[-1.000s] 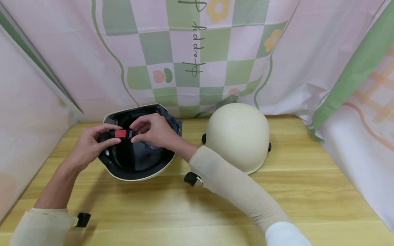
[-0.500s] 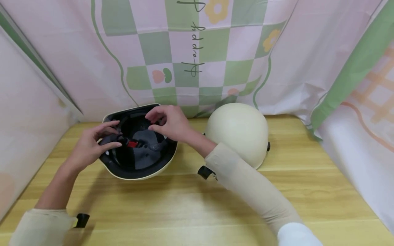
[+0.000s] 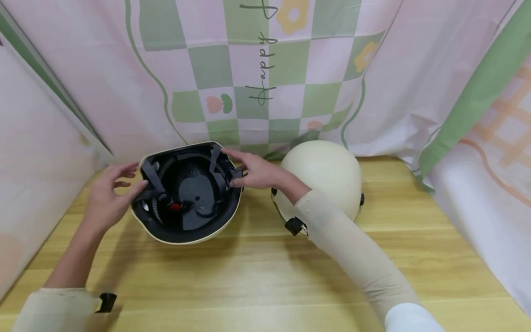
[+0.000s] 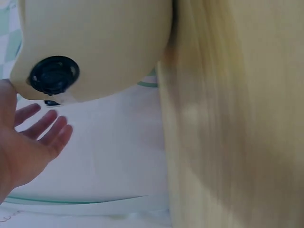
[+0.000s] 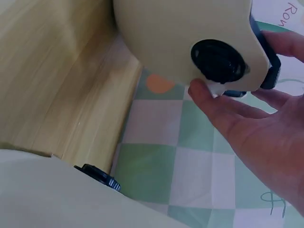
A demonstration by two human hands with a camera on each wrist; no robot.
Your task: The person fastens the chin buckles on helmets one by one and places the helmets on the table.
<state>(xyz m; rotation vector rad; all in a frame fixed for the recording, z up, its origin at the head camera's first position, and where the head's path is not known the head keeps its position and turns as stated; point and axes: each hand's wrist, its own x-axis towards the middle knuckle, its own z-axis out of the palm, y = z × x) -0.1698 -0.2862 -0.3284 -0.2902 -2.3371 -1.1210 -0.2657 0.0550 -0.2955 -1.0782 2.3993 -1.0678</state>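
Observation:
An upturned cream helmet (image 3: 195, 240) lies at the left of the wooden table, its black padded inside facing up. Dark straps (image 3: 151, 175) hang on both inner sides, and a red buckle piece (image 3: 176, 207) rests low inside. My left hand (image 3: 109, 196) is at the left rim, thumb tip at the edge and fingers spread apart outside the shell. At the opposite rim is my right hand (image 3: 263, 171), its fingers fairly straight and touching the edge beside a strap end (image 3: 235, 173). In the right wrist view a fingertip touches the shell below a black round fitting (image 5: 218, 61).
A second cream helmet (image 3: 321, 170) stands dome up to the right, partly behind my right forearm. Patterned cloth (image 3: 286, 64) hangs along the back and sides of the table (image 3: 265, 286). Black wrist devices (image 3: 294, 226) stick out from both sleeves.
Both hands let go of the red and black buckle, which dropped inside the helmet. They moved apart: the left to the left rim, the right to the right rim. The straps now lie against both sides.

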